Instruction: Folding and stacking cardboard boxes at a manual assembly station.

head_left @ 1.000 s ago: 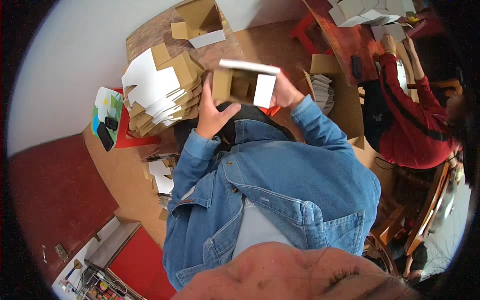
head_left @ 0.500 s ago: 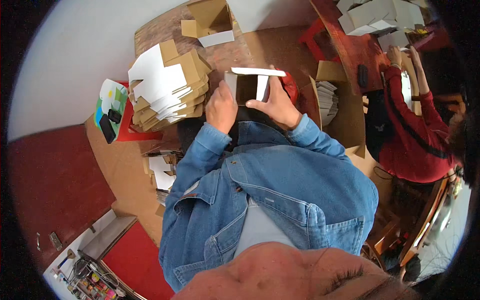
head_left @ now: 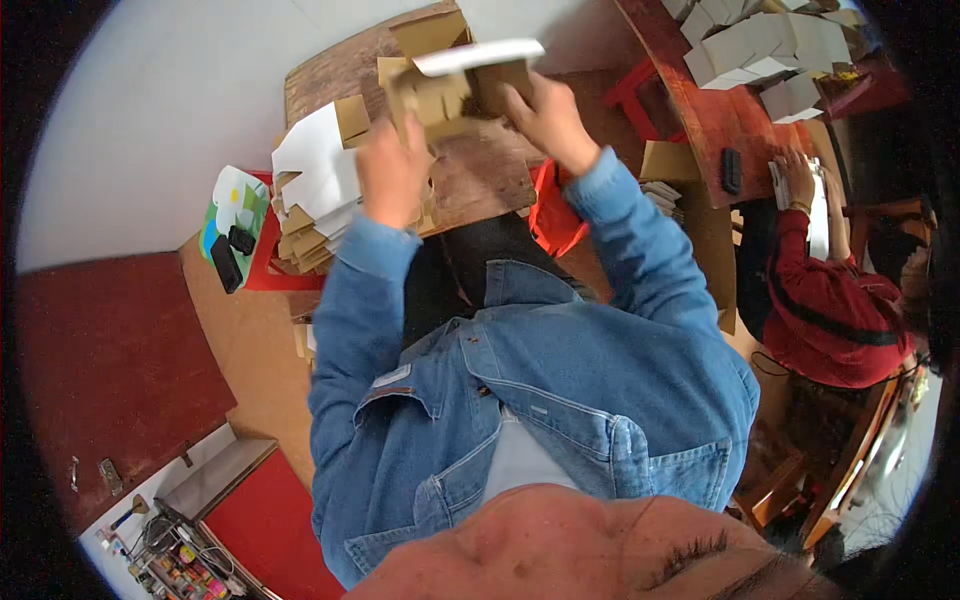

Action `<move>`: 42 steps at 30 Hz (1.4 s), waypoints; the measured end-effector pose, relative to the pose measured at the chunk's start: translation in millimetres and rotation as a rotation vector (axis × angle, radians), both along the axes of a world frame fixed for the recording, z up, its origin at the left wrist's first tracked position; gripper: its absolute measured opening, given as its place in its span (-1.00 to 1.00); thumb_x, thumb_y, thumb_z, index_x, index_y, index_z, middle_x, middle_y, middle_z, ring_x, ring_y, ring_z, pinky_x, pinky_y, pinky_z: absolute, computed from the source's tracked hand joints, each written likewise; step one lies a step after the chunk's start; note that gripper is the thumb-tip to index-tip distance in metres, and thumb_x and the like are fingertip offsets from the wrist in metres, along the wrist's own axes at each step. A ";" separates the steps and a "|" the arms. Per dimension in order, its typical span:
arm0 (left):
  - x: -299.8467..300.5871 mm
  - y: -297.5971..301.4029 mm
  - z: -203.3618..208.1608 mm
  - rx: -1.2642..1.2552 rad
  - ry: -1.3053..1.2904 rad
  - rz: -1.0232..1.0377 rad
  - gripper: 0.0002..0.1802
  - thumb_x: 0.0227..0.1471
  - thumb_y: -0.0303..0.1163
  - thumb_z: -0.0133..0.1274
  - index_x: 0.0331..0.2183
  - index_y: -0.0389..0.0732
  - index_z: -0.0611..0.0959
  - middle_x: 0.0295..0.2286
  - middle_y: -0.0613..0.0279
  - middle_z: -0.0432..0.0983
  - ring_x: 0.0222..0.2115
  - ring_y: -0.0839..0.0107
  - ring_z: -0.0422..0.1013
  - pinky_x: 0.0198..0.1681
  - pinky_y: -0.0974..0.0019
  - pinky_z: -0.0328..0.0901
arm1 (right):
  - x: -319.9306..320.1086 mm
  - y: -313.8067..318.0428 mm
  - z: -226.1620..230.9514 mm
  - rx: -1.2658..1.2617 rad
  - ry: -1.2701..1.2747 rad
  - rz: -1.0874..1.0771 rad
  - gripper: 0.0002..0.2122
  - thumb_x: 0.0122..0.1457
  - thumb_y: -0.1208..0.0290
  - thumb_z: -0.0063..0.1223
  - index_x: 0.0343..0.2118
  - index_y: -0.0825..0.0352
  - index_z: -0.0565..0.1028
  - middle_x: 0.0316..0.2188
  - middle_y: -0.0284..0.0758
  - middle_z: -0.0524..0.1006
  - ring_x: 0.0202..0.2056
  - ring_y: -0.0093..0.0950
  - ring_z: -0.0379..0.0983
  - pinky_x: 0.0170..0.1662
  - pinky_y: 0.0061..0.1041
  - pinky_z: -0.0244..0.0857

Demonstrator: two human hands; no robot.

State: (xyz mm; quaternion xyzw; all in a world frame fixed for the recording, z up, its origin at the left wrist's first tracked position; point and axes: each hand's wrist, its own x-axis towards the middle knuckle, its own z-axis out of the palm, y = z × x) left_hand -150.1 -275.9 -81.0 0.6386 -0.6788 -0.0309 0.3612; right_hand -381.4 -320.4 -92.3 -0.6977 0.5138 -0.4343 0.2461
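A small carton [head_left: 440, 98], brown inside with a white outer edge, is held over the wooden table and slightly blurred. Its inside faces me. My left hand [head_left: 390, 178] grips its left side, the thumb and fingers closed on the cardboard. Round the right side my right hand [head_left: 553, 125] is closed, with some fingers hidden behind it. Just behind it, partly covered, another open brown box [head_left: 430, 33] stands on the table. A tall stack of flat white-and-brown box blanks [head_left: 318, 165] lies left of my left hand.
A red bag [head_left: 556, 218] hangs by the wooden table [head_left: 480, 180]. Right of it stands a large carton [head_left: 705, 240] with folded pieces inside. A co-worker in a red jacket [head_left: 840, 305] handles white pieces beside a red table [head_left: 710, 130] bearing white boxes [head_left: 765, 50].
Both hands have carried the carton away from my body, up over the table, and tilted it so more brown inside shows. The co-worker's hands have moved nearer to their body.
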 end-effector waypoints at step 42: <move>29.0 -176.9 -33.4 0.645 0.127 0.008 -0.47 -0.14 -0.17 0.32 -0.10 -0.22 0.70 -0.16 -0.31 0.60 -0.08 0.02 0.58 -0.08 -0.01 0.45 | 23.8 -147.5 -71.9 -0.212 0.713 0.313 -0.74 0.17 0.17 0.21 -0.20 0.23 0.64 -0.44 -0.06 0.62 -0.35 -0.03 0.58 -0.28 -0.09 0.45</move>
